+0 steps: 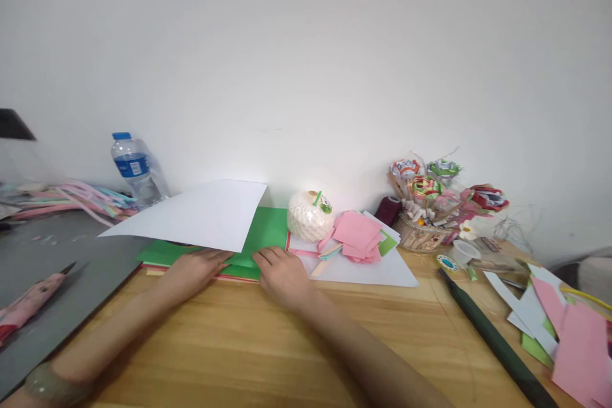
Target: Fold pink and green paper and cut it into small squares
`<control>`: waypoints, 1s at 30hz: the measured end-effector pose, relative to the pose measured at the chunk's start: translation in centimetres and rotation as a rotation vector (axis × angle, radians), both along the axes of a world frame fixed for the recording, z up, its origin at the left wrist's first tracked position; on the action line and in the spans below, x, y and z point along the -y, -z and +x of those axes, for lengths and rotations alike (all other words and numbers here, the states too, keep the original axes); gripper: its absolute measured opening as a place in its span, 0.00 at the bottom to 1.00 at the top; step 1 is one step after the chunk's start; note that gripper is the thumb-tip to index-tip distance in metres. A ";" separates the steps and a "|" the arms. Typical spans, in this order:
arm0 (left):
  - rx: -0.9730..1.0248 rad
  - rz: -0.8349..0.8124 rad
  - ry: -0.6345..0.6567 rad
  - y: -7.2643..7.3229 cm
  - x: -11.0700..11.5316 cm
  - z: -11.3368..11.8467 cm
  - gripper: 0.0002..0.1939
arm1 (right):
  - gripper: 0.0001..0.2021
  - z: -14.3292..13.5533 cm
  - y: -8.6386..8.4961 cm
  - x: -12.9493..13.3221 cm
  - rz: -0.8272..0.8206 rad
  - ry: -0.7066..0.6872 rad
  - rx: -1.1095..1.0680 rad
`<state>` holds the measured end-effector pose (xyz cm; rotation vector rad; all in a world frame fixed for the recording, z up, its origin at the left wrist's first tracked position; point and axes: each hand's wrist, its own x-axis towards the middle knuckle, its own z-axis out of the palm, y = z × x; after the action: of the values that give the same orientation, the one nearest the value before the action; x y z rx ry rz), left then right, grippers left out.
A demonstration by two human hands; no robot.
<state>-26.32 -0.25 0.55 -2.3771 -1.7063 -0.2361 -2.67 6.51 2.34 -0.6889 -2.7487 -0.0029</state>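
My left hand (199,266) is at the front edge of a stack of green paper (270,226), its fingers together on the top sheet. My right hand (282,274) holds the same front edge farther right, with curled fingers. Between the hands the green edge is slightly raised and bent. Both thumbs are mostly hidden. A white sheet of paper (196,213) lies tilted over the left part of the stack, its near edge just above my left fingers. Red and pale sheets show under the green.
Right of the stack are a white netted ball-shaped ornament (310,217) and pink paper squares (358,236). Paper flowers in a basket (421,229), a dark green strip (492,331) and paper scraps (578,350) lie farther right. Left are a water bottle (131,166) and a pink-handled tool (36,299).
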 end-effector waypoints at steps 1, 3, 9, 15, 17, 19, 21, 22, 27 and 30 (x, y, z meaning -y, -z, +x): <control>0.000 0.010 -0.023 0.1 -0.1 0.0 0.22 | 0.16 -0.2 0.0 0.1 0.012 0.011 0.005; 0.017 0.041 -0.086 0.0 -0.3 0.0 0.22 | 0.16 -0.6 -0.1 0.2 0.027 0.052 0.021; 0.114 -0.029 -0.104 -1.1 0.0 -0.1 0.23 | 0.15 -2.4 -0.6 -0.1 0.045 0.142 0.124; 0.285 -0.128 -0.181 -2.4 0.4 -0.5 0.25 | 0.16 -2.8 -1.3 1.2 0.050 0.106 0.182; 0.299 -0.171 -0.170 -2.9 0.5 -0.4 0.26 | 0.14 -2.2 -1.5 2.3 0.075 0.078 0.165; 0.306 -0.185 -0.160 -3.3 0.5 -0.4 0.26 | 0.09 -1.2 -2.0 3.7 0.110 0.042 0.130; 0.297 -0.179 -0.152 -3.4 0.6 -0.6 0.25 | 0.05 0.3 -2.6 5.2 0.147 0.002 0.082; 0.285 -0.176 -0.147 -3.5 0.6 -0.7 0.25 | 0.06 1.3 -2.9 6.1 0.163 -0.022 0.059; 0.196 -0.189 -0.075 -3.6 0.8 -0.8 0.23 | 0.10 8.1 -3.4 10.2 0.308 -0.193 -0.149; 0.144 -0.171 -0.069 -3.6 1.1 -0.3 0.22 | 0.13 13.5 -2.5 12.2 0.349 -0.218 -0.199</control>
<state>-26.59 -1.38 4.18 -2.4691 -1.9422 -0.2659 10.87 -5.70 4.88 -0.2781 -2.5243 -0.3380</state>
